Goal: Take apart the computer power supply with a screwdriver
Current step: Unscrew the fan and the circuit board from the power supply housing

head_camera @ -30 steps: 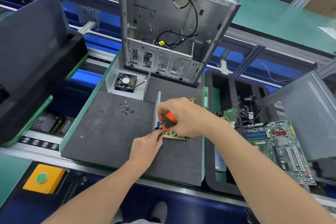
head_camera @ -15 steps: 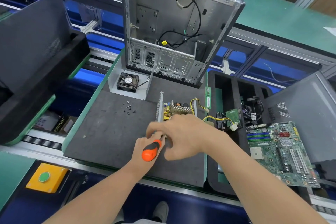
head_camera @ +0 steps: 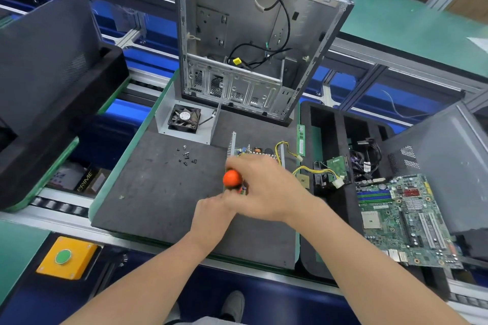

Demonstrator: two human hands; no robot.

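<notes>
1. Power supply (head_camera: 254, 151): lid off, circuit board exposed, lying on the dark foam mat (head_camera: 158, 192) toward its right side, in front of the upright PC case (head_camera: 250, 34). Both hands cover its near half.
2. Right hand (head_camera: 266, 190): fingers wrapped round the screwdriver (head_camera: 232, 178). The orange handle end points up at the camera, and the shaft goes down into the near-left corner of the supply. The tip is hidden.
3. Left hand (head_camera: 211, 215): at the near edge of the supply, just below the screwdriver, touching the right hand. Its fingertips are tucked under the right hand, so I can't tell whether it grips anything.
4. Yellow cables (head_camera: 284, 145) run off the supply's right side toward the black compartment tray (head_camera: 330, 126).
5. Loose screws (head_camera: 186, 157) sit in a small cluster on the mat, left of the supply and well apart from the hands.
6. Fan (head_camera: 184, 119) sits in a grey metal cover at the mat's far-left corner, touching the case base.
7. Motherboard (head_camera: 404, 219) lies flat on the right, over the tray's near end.
8. Yellow box with green button (head_camera: 63, 256) is near left, below the counter edge.
</notes>
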